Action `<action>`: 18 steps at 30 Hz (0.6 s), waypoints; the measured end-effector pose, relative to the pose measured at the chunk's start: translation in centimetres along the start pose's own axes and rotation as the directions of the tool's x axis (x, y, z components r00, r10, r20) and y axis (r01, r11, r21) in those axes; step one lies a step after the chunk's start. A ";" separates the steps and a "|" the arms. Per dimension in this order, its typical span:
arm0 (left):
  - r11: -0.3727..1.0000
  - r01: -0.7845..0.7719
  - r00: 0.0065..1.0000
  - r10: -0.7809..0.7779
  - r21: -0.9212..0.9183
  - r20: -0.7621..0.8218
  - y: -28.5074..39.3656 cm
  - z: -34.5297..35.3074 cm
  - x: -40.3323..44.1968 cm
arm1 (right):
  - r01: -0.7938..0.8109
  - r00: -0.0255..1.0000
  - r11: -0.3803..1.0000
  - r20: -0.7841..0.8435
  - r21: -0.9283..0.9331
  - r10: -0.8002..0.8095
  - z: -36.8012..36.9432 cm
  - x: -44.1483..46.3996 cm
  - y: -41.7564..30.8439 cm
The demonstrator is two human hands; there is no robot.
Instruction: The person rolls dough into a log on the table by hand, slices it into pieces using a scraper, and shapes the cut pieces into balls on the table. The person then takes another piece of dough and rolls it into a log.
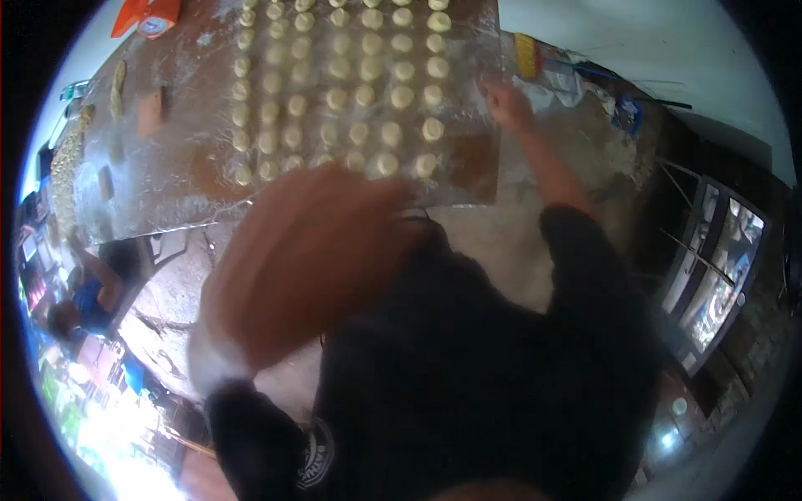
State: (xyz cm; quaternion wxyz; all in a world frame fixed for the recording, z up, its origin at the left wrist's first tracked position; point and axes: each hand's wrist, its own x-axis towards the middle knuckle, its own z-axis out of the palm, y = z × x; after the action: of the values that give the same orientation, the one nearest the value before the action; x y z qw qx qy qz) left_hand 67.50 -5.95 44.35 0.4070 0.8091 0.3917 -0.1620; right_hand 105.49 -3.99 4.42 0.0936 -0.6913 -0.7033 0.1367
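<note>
Rows of small round dough pieces (371, 68) lie on the floured brown table (188, 179). My left hand (334, 234) is large in front of the camera and smeared by motion. It covers the near ends of some rows, and its fingers cannot be made out. At the table's right edge is my right hand (508, 104), with its fingers curled in; whether anything is in them is hidden. The nearest dough column (433, 129) sits to the left of that hand.
A yellow-bristled brush (526, 57) lies beyond my right hand. Left on the table are a brown flat piece (152, 113), a dough strip (117, 90) and an orange dial scale (154, 25). Another person in blue (90, 301) is at the far left. A metal-framed door (710, 267) stands right.
</note>
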 end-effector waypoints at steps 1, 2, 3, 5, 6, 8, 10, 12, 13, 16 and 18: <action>0.991 -0.125 0.992 0.124 0.050 0.022 2.7 -0.9 0.2 | -0.177 0.960 0.980 0.204 -0.095 0.193 -0.8 0.1 -0.1; 0.967 -0.235 0.972 0.233 0.097 0.026 4.7 -0.7 0.1 | -0.233 0.968 0.972 0.088 -0.021 0.234 -1.0 0.6 -0.2; 0.936 -0.325 0.946 0.323 0.133 0.042 6.6 -0.6 0.2 | -0.291 0.956 0.955 -0.025 0.052 0.293 -0.7 0.6 -0.2; 0.865 -0.468 0.884 0.460 0.180 0.086 9.8 0.5 0.4 | -0.182 0.957 0.983 -0.232 -0.013 0.174 1.4 -0.1 -0.1; 0.827 -0.525 0.851 0.514 0.201 0.106 11.2 1.2 0.3 | -0.108 0.971 0.994 -0.214 -0.013 0.103 2.3 -0.6 0.4; 0.765 -0.603 0.797 0.588 0.227 0.135 13.4 2.3 0.0 | -0.048 0.978 0.999 -0.204 -0.017 0.043 4.2 -1.9 0.8; 0.725 -0.644 0.763 0.631 0.244 0.142 15.0 3.3 -0.3 | -0.051 0.971 0.998 -0.236 -0.043 0.040 5.0 -1.2 0.3; 0.693 -0.671 0.737 0.661 0.262 0.142 16.1 4.4 -0.6 | 0.020 0.975 0.999 -0.222 0.049 -0.008 5.2 -1.3 -0.3; 0.682 -0.681 0.728 0.672 0.267 0.137 16.7 4.9 -0.7 | 0.054 0.976 0.994 -0.215 0.097 -0.032 5.2 -1.3 -0.5; 0.663 -0.695 0.711 0.693 0.278 0.123 17.8 6.1 -0.9 | 0.150 0.975 0.957 -0.197 0.249 -0.101 4.5 -1.6 -2.6; 0.652 -0.705 0.699 0.707 0.279 0.112 18.1 6.6 -1.1 | -0.046 0.999 0.985 -0.005 0.167 0.048 1.3 -2.3 -4.2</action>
State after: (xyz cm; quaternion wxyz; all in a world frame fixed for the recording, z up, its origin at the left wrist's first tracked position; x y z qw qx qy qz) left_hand 81.06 -18.22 50.54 0.3086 0.9499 0.0187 -0.0461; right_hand 101.17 -6.39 4.72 0.1511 -0.6981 -0.6725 0.1939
